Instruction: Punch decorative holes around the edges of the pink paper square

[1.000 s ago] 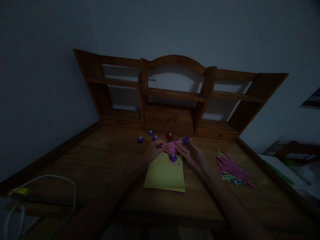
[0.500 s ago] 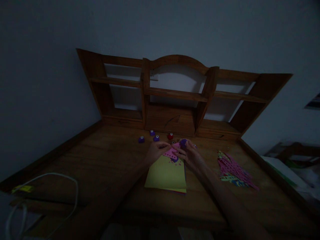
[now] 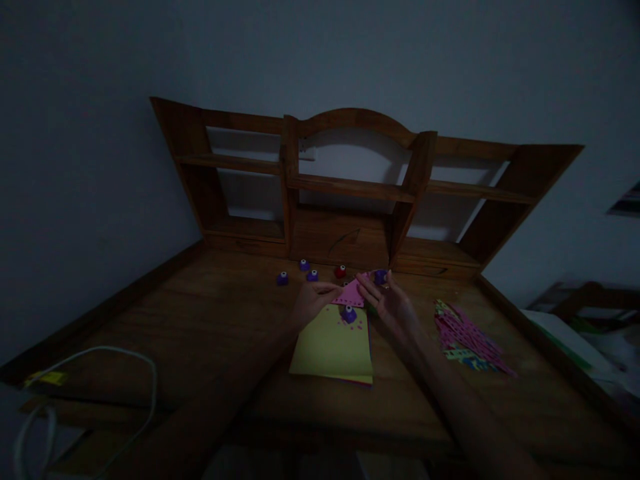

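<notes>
My left hand [image 3: 311, 303] is closed in a pinch on the left corner of a pink paper sheet [image 3: 350, 294] with a row of punched holes along its near edge. My right hand [image 3: 395, 308] is open, fingers stretched toward the paper's right side and thumb apart. Just beyond its thumb and fingers is a purple craft punch [image 3: 381, 276]; whether they touch is unclear. Another purple punch [image 3: 349, 315] sits on a stack of coloured paper [image 3: 333, 347] with a yellow sheet on top, small pink cut-out bits around it.
Several more punches stand at the back, among them a red punch [image 3: 341, 271] and a purple punch [image 3: 283, 279]. Pink, yellow and blue punched paper strips [image 3: 470, 337] lie in a pile on the right. A wooden shelf [image 3: 345, 230] backs the desk; a white cable [image 3: 150, 363] loops at left.
My right hand has let go of the purple punch, which now sits farther back and right, and its fingers have spread. The pink paper has shifted slightly, uncovering the punch on the stack.
</notes>
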`<move>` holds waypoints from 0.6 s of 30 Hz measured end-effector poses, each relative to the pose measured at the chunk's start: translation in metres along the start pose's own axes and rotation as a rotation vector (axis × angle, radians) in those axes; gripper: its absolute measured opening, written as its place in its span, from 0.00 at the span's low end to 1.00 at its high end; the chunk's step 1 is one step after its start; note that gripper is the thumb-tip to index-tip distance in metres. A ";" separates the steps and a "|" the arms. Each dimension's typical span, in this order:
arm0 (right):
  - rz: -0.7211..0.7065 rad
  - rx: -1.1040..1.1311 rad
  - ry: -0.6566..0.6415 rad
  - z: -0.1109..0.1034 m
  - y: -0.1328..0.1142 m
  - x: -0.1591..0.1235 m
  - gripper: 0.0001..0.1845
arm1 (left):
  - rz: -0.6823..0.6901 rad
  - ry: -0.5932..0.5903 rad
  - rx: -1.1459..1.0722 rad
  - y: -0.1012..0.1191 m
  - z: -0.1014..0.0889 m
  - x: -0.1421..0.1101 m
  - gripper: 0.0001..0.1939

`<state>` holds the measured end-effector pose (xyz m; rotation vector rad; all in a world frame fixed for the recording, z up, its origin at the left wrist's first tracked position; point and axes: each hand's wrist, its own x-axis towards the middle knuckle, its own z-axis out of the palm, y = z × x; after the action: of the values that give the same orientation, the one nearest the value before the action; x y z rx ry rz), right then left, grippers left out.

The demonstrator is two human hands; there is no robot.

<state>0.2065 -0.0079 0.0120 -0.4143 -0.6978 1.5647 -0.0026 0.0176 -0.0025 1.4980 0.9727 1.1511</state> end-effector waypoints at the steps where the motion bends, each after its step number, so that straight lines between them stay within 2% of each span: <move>1: -0.012 0.008 0.009 0.000 0.000 0.001 0.13 | -0.003 0.007 0.010 0.001 0.000 0.000 0.15; 7: -0.030 0.039 0.061 -0.001 -0.002 0.003 0.12 | -0.045 0.104 0.102 0.007 0.000 -0.001 0.15; 12: -0.033 0.074 0.067 -0.006 -0.005 0.005 0.11 | -0.061 0.089 0.076 0.005 0.001 -0.003 0.16; 15: -0.058 0.102 0.076 -0.009 -0.007 0.005 0.09 | -0.160 0.068 -0.055 0.004 0.000 -0.001 0.26; 18: -0.044 0.113 0.069 -0.007 -0.008 0.003 0.07 | -0.373 -0.008 -0.243 0.006 -0.003 0.001 0.38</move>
<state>0.2168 -0.0039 0.0127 -0.3648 -0.5589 1.5327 -0.0049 0.0183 0.0040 1.0727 1.0157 0.9518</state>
